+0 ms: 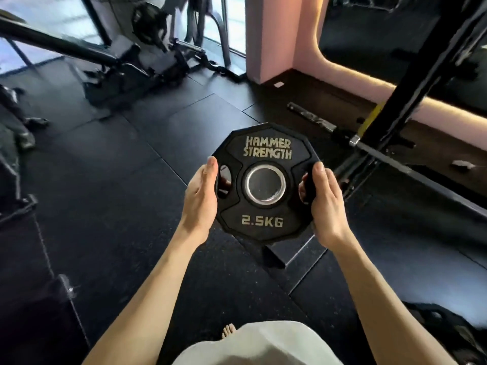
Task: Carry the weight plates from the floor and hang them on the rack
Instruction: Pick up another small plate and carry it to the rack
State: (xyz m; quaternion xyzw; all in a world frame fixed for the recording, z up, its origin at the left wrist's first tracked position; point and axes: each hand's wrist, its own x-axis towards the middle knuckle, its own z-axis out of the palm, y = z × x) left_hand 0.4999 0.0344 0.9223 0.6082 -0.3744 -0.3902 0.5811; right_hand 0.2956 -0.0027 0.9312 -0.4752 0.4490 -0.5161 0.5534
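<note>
Head view: my left hand and right hand grip the weight plate by its side slots above the floor.

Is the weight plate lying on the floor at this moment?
No, both the left hand and right hand hold the weight plate up above the floor.

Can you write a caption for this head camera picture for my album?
Both hands, left and right, hold a black 2.5 kg weight plate by its side grip holes, above the gym floor.
</note>
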